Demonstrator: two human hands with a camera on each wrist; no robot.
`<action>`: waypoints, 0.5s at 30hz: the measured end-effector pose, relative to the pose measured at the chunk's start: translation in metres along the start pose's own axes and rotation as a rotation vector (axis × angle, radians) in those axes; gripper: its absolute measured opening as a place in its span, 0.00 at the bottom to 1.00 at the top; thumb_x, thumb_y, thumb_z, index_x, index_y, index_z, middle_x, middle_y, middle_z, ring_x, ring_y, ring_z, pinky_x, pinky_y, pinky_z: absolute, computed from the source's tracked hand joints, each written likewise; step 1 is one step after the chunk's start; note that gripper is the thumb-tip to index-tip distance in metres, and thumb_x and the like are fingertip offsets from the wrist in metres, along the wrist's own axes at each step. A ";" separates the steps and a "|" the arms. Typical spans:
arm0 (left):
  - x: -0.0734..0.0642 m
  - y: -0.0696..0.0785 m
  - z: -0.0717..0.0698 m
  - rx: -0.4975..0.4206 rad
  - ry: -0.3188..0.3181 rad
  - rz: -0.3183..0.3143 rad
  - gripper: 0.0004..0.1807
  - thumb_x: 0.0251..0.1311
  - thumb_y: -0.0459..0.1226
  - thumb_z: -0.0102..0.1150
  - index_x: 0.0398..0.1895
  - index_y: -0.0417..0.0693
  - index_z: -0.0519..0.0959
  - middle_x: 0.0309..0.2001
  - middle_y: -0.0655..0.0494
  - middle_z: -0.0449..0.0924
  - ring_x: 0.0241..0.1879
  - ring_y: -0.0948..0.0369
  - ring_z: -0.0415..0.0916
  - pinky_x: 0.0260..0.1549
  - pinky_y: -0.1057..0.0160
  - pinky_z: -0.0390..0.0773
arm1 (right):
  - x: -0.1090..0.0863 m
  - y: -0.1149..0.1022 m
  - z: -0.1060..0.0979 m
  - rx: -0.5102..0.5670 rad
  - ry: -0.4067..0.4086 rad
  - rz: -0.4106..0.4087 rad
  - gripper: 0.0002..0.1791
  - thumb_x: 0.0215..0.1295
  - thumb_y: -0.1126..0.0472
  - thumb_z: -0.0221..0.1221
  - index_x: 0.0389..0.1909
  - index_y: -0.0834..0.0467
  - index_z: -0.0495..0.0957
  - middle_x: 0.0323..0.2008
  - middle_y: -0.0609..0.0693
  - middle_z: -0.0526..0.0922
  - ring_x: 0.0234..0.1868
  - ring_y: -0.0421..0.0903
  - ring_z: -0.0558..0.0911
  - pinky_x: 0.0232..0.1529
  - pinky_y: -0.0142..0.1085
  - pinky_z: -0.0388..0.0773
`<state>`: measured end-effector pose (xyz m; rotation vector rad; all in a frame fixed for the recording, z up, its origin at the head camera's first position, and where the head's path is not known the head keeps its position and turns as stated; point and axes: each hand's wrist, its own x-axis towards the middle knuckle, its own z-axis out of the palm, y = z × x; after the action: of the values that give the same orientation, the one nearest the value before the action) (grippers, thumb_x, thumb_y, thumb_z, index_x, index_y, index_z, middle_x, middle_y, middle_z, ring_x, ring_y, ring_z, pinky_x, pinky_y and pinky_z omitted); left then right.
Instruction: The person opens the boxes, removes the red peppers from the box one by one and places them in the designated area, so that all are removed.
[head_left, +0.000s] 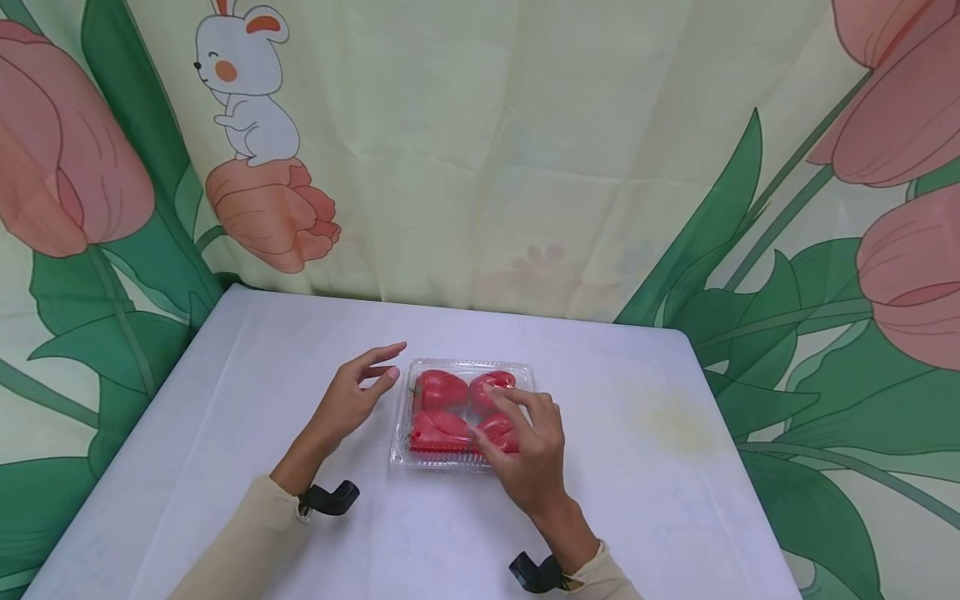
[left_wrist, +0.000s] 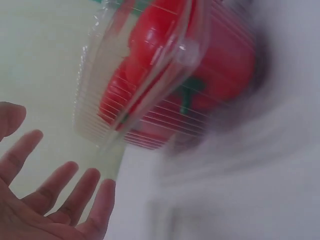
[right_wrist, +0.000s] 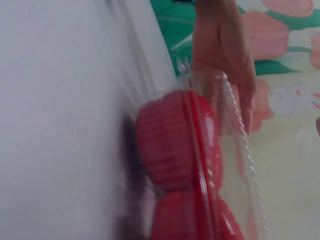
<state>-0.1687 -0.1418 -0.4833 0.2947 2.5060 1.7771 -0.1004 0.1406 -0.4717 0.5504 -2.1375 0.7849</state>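
Note:
A clear plastic clamshell box [head_left: 402, 457] lies on the table, with several glossy red pieces under its lid. One at the back left is a red bell pepper [head_left: 442, 390], its green stem also visible in the left wrist view. To the left of the box, my left hand [head_left: 347, 402] hovers apart from it, fingers extended and slightly bent. My right hand [head_left: 536, 450] is over the box's right side, thumb and fingers spread and bent, overlapping the lid in the head view. Neither hand grips anything. Motion blurs the box's lower side in both wrist views.
A white cloth covers the table [head_left: 622, 500], with a faint yellowish stain [head_left: 678, 425] on the right. Behind it hangs a curtain [head_left: 480, 167] printed with tulips and a rabbit. Black wrist cameras [head_left: 330, 498] are strapped to both wrists.

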 end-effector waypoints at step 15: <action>-0.020 -0.034 0.003 -0.256 -0.025 -0.129 0.29 0.76 0.42 0.63 0.77 0.57 0.71 0.74 0.42 0.73 0.58 0.49 0.87 0.53 0.56 0.88 | -0.037 -0.033 0.024 0.092 0.039 -0.037 0.29 0.55 0.48 0.80 0.57 0.53 0.88 0.48 0.49 0.88 0.49 0.46 0.82 0.52 0.37 0.76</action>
<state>-0.1525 -0.1538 -0.5173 0.1366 2.1916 1.9970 -0.0703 0.1055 -0.5014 0.6162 -2.0581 0.8699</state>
